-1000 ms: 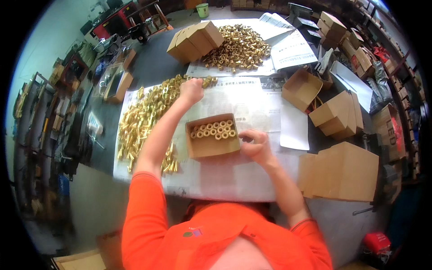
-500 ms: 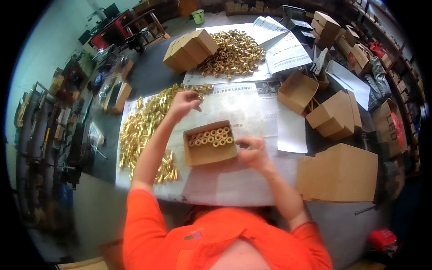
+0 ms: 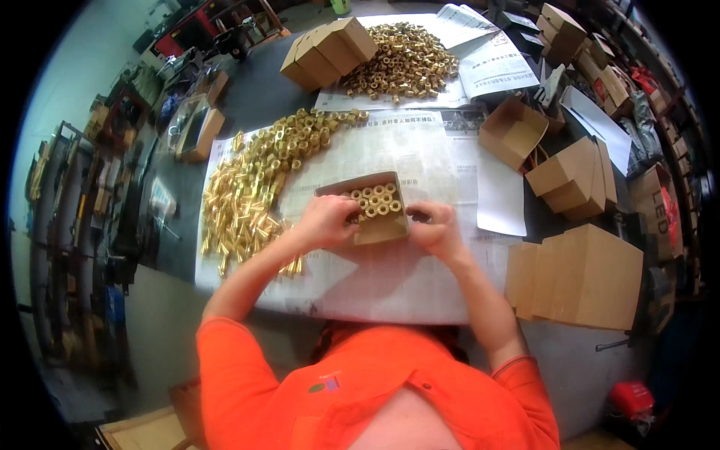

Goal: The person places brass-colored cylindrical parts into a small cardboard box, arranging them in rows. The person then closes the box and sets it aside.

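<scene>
A small open cardboard box [image 3: 382, 231] sits on the newspaper in front of me. Brass nuts [image 3: 380, 201] stand in rows across its far part, hole side up. My left hand [image 3: 330, 220] reaches over the box's left wall, fingers closed and pointing inside by the nuts; what they hold, if anything, is hidden. At the box's right wall my right hand [image 3: 435, 227] has its fingers curled together, touching or very near the cardboard; I cannot make out anything in them. Left of the box lie loose brass nuts [image 3: 304, 139] and slim tapered brass pieces [image 3: 240, 199].
Another heap of brass nuts [image 3: 409, 64] lies at the far side, beside stacked cardboard boxes [image 3: 328, 54]. Open boxes [image 3: 514, 133] and folded cardboard [image 3: 585, 277] stand on the right. Newspaper [image 3: 382, 157] covers the dark table [image 3: 251, 94]. Shelves [image 3: 64, 247] line the left.
My left hand has come from the loose nuts down and right to the box. My right hand has moved slightly nearer its right wall. The whole view has shifted a little.
</scene>
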Motion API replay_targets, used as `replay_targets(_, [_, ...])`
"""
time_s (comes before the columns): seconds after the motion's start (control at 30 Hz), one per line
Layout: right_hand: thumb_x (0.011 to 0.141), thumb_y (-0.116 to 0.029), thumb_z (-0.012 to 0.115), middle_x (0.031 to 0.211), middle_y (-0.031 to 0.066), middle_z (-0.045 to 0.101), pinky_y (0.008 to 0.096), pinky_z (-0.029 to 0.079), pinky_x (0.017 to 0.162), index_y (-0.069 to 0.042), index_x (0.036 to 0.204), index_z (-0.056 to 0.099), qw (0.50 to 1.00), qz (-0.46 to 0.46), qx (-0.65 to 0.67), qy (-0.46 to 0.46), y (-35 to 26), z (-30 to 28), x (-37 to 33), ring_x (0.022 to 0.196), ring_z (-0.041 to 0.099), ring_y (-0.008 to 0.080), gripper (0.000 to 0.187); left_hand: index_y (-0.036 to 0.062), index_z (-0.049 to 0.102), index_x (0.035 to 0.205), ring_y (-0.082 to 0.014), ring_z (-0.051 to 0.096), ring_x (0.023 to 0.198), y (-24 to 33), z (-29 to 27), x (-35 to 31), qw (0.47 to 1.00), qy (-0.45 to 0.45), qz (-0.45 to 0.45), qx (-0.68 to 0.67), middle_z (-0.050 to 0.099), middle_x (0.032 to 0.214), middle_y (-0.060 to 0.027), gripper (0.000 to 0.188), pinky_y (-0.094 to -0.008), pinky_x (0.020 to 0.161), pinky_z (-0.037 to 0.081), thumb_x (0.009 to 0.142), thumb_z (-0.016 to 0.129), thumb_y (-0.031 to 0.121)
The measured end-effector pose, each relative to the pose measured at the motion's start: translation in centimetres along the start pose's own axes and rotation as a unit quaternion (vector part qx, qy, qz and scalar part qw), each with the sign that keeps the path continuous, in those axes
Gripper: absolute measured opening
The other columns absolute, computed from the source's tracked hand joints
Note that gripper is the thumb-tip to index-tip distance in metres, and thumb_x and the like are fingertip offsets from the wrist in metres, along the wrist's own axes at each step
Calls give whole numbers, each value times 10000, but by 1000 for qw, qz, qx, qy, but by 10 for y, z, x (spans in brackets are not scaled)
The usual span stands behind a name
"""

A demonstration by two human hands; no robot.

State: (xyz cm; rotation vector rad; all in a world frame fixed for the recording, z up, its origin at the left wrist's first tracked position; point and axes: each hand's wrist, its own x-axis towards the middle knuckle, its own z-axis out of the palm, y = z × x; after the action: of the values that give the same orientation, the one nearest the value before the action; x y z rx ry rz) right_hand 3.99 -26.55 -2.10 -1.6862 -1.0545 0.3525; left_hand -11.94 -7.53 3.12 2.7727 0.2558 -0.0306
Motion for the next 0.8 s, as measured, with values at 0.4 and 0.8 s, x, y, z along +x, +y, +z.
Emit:
replay_targets(0.4, [620, -112, 559, 875, 163, 699, 315, 544, 701, 5, 876, 705, 1000, -4, -21, 5, 1, 0, 0, 775, 683, 275, 317, 68, 624, 931, -317, 647, 773, 1, 21, 7, 994, 36, -22, 101, 663, 834, -106, 273, -424, 677, 504, 745, 711, 248])
replay_targets(0.8, [618, -114, 550, 859, 160, 700, 324, 545, 697, -4, 864, 707, 1000, -1, -19, 4, 2, 1, 1, 769, 684, 272, 312, 83, 666, 858, -292, 644, 752, -4, 18, 7, 994, 31, 58, 90, 641, 822, -73, 142, -406, 642, 512, 728, 680, 139])
